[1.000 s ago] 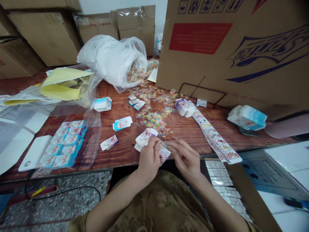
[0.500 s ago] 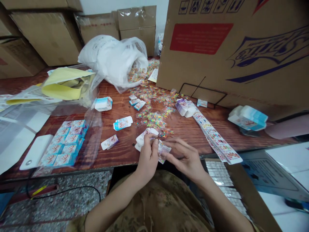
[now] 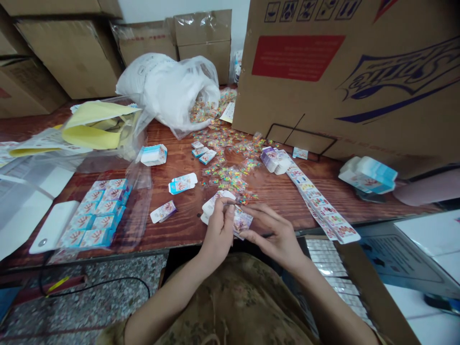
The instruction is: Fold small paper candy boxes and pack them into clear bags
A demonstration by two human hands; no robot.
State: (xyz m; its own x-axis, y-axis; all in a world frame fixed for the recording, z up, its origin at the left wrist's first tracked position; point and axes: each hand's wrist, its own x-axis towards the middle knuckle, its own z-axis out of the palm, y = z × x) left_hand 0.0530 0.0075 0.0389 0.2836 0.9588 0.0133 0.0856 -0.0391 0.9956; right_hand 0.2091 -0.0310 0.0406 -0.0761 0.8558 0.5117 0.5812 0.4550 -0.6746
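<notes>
Between my two hands is a small purple-and-white printed carton (image 3: 243,221), near the table's front edge. My left hand (image 3: 220,225) is closed on its left side, thumb and fingers pinching it. My right hand (image 3: 275,232) grips its right side between the thumb and the stretched fingers. Just behind my left hand, flat white cartons (image 3: 212,203) lie on the table, partly covered by my fingers. Small clear packets of coloured beads (image 3: 232,177) are scattered beyond. To the left lie a flat purple carton (image 3: 164,212) and a flat blue carton (image 3: 183,183).
Filled blue boxes (image 3: 95,215) stand in rows at left. A white sack (image 3: 168,91) spills packets at the back. A strip of printed stickers (image 3: 319,201) runs beside a stack of purple cartons (image 3: 276,159). A large cardboard box (image 3: 305,100) blocks the back right.
The carton between my hands has turned slightly, so more of its printed purple face shows. My hands have barely shifted, and the things on the table lie as before.
</notes>
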